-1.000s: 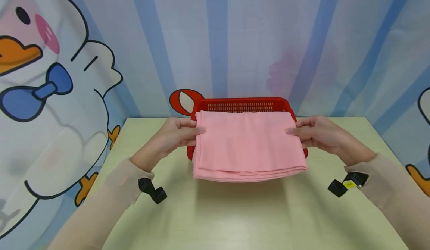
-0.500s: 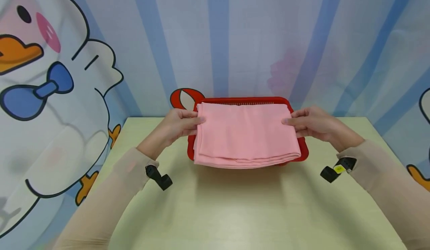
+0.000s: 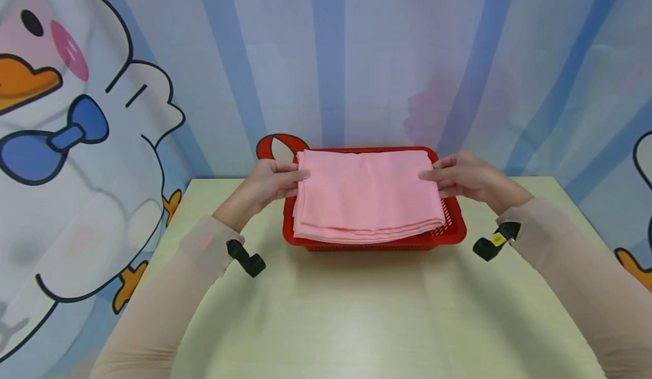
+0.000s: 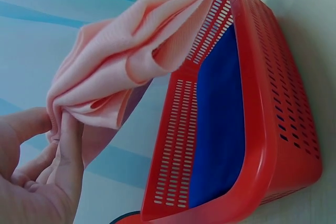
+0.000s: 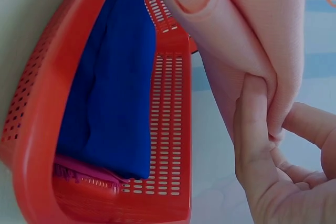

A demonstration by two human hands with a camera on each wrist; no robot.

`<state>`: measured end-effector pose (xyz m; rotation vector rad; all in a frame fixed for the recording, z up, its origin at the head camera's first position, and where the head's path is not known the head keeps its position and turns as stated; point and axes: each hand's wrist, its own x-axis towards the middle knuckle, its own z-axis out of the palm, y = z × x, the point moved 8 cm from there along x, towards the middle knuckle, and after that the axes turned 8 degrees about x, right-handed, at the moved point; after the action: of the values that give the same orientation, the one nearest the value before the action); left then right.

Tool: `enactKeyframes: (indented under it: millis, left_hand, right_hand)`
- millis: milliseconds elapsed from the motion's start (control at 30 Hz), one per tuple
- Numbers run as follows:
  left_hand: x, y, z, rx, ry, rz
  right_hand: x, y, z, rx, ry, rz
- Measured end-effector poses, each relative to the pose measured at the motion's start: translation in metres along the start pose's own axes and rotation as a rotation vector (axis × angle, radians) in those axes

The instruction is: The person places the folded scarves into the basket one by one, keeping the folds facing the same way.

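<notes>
A folded pink cloth (image 3: pixel 369 195) is held level over a red plastic basket (image 3: pixel 450 233), covering most of its opening in the head view. My left hand (image 3: pixel 267 185) pinches the cloth's left edge, thumb on top and fingers beneath. At the opposite edge my right hand (image 3: pixel 466 180) pinches it the same way. Both wrist views show the cloth above the basket rim, its layers sagging between the hands. Inside the basket lies a folded blue cloth (image 5: pixel 113 87), and a magenta fringed cloth (image 5: pixel 86 170) peeks out beneath it in the right wrist view.
The basket stands near the back of a pale wooden table (image 3: pixel 356 317). Directly behind rises a blue striped curtain (image 3: pixel 285 56) printed with a cartoon duck (image 3: pixel 76 209) on the left. Small black cameras are strapped to both sleeves.
Both hands have carried the pink cloth away from me, further over the basket. The basket's front rim and right side now show. The right hand has also shifted left.
</notes>
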<state>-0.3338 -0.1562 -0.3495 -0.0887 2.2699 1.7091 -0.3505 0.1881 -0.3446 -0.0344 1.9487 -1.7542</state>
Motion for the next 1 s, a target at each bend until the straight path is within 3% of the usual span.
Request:
enactKeyframes:
  millis: [467,1000]
  left_hand:
    - [0.02,-0.003,-0.004,-0.004,0.015,-0.018]
    - [0.036,-0.009,0.003,0.037,0.015,-0.006]
  right_hand:
    - [0.021,-0.004,0.0,-0.086,0.055,0.038]
    - [0.034,0.0,-0.003,-0.13,0.079,0.061]
